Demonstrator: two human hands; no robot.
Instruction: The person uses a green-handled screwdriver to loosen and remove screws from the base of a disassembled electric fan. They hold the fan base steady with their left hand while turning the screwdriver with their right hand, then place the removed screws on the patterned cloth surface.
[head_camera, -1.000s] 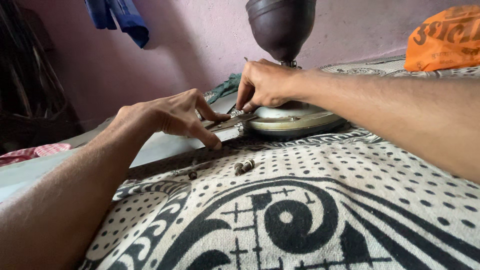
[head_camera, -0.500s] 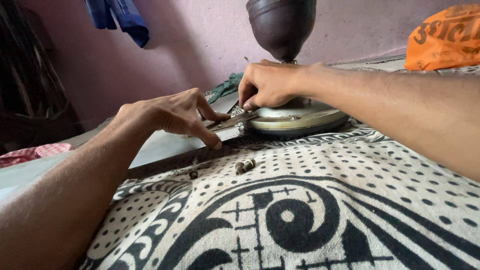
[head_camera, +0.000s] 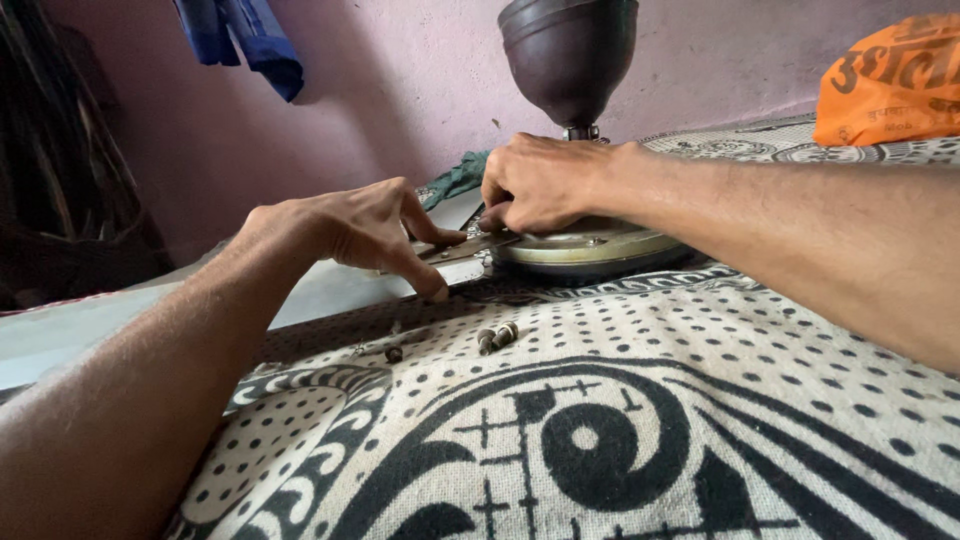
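A ceiling fan motor (head_camera: 585, 245) is laid on a patterned blanket (head_camera: 650, 420). A metal bracket (head_camera: 462, 248) at its edge is pressed down by the left hand (head_camera: 355, 230), fingers spread. The right hand (head_camera: 545, 180) is curled over the joint; its grasp cannot be told. Loose screws (head_camera: 497, 337) are scattered nearby.
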